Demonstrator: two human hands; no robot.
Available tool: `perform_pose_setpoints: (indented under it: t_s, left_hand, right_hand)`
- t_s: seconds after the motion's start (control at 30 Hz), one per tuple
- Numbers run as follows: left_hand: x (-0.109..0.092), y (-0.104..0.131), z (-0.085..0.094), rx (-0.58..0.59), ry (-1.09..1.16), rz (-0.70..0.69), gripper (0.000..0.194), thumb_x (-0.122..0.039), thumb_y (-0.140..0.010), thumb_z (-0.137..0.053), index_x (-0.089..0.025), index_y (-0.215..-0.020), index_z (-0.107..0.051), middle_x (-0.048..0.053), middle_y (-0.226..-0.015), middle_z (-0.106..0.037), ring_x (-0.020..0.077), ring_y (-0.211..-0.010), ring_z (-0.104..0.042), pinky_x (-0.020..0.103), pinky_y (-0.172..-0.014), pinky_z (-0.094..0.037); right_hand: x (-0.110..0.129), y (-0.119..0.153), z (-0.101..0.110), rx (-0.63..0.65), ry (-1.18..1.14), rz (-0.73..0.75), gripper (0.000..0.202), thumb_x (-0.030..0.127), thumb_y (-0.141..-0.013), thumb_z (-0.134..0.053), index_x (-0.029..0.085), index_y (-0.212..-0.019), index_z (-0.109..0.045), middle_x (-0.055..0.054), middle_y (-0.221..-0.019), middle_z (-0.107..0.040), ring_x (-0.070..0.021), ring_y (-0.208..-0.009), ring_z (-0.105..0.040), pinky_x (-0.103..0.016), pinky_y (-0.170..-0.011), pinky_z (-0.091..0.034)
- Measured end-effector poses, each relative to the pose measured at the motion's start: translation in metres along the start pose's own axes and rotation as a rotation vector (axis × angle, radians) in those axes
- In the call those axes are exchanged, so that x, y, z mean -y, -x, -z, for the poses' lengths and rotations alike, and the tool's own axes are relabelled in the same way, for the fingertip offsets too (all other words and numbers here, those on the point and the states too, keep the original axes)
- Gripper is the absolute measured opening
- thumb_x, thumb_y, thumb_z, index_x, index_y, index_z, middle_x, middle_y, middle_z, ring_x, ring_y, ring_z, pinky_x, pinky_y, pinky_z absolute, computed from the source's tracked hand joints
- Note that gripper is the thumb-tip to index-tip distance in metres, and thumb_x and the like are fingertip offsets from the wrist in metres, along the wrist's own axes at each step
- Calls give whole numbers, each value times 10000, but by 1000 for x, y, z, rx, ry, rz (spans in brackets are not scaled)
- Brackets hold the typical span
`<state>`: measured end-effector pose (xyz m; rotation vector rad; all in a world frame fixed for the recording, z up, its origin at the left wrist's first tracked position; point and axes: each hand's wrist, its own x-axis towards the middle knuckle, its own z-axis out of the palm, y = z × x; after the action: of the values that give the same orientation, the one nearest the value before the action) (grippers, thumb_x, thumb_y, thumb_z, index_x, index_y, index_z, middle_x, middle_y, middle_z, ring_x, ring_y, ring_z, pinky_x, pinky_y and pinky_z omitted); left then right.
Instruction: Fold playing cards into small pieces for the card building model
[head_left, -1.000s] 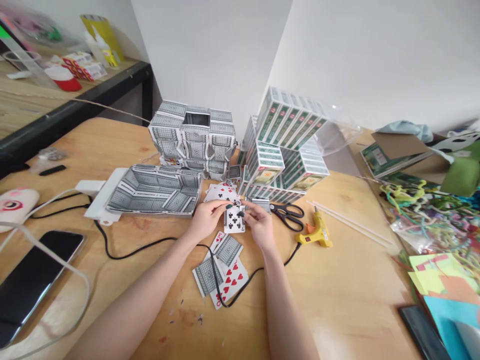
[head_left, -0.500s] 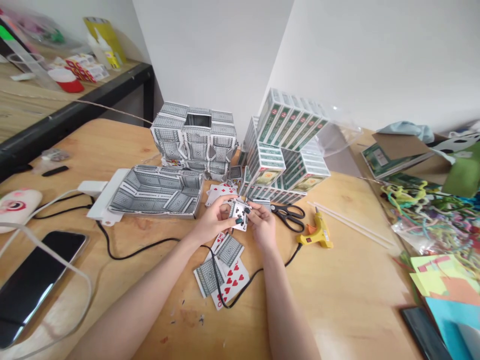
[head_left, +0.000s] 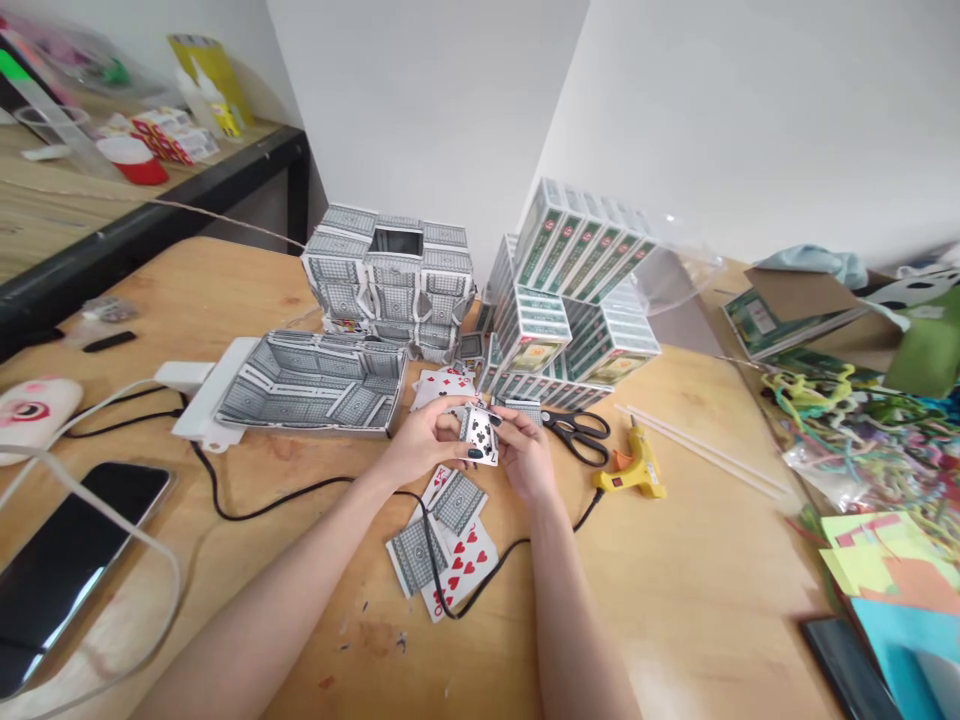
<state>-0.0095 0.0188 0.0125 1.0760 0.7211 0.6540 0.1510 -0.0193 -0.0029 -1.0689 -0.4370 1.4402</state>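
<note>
Between my two hands is a playing card (head_left: 480,432), a seven of clubs with its face up. My left hand (head_left: 426,440) pinches its left and lower edge, the thumb lying near the bottom corner. My right hand (head_left: 525,447) grips the upper right edge with thumb and fingertips. Some fingers are hidden behind the card. Just below lie loose cards, among them a hearts card (head_left: 466,570) face up and a face-down card (head_left: 459,500). Beyond my left hand rests a diamonds card (head_left: 444,384), partly covered.
Left stands an open tray made of cards (head_left: 322,385), with a card-covered box (head_left: 390,280) behind. Stacked card decks (head_left: 577,250) rise at the back. Black scissors (head_left: 581,432) and a yellow glue gun (head_left: 637,465) lie right; its black cord (head_left: 442,590) crosses the loose cards.
The card has tilted slightly and its face shows more fully. My left thumb has slid a little down and left along it. Both hands keep their hold.
</note>
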Motion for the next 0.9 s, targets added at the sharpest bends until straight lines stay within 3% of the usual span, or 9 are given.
perform_pose_setpoints:
  t_s: [0.2, 0.5, 0.6, 0.7, 0.9]
  left_hand:
    - [2, -2, 0, -10, -15, -28, 705, -228, -579, -758, -184, -1202, -431, -42, -656, -602, 133, -539, -616, 241, -502, -510]
    - [10, -7, 2, -161, -265, -222, 381, -267, -702, -647, -163, -1066, -604, 7, -743, -595, 118, -680, -573, 239, -636, -476]
    - [14, -9, 4, -236, -297, -244, 397, -280, -699, -650, -167, -1075, -597, 6, -750, -596, 126, -703, -580, 255, -674, -487]
    - [17, -10, 4, -236, -313, -248, 340, -280, -686, -661, -160, -1000, -611, 31, -818, -631, 150, -768, -603, 275, -710, -500]
    - [15, -8, 2, -344, -481, -350, 167, -283, -733, -619, -162, -844, -650, 39, -815, -658, 152, -750, -609, 261, -674, -495]
  right_hand:
    - [1, 4, -2, 10, 58, 33, 216, 249, -619, -693, 187, -822, -654, -2, -731, -663, -120, -576, -578, -240, -525, -461]
    - [-5, 1, -3, 5, 209, 153, 183, 317, -660, -695, 196, -698, -562, 60, -557, -511, -71, -462, -436, -191, -442, -339]
    - [-8, -2, -3, -37, 249, 230, 174, 303, -661, -692, 198, -722, -567, 46, -611, -537, -81, -519, -468, -196, -481, -362]
    - [-8, -2, -3, -88, 341, 310, 153, 303, -676, -671, 194, -766, -612, 8, -702, -602, -113, -616, -527, -225, -559, -412]
    - [-5, 1, -5, -28, 457, 352, 121, 295, -695, -642, 193, -759, -655, -25, -768, -651, -159, -716, -578, -295, -703, -459]
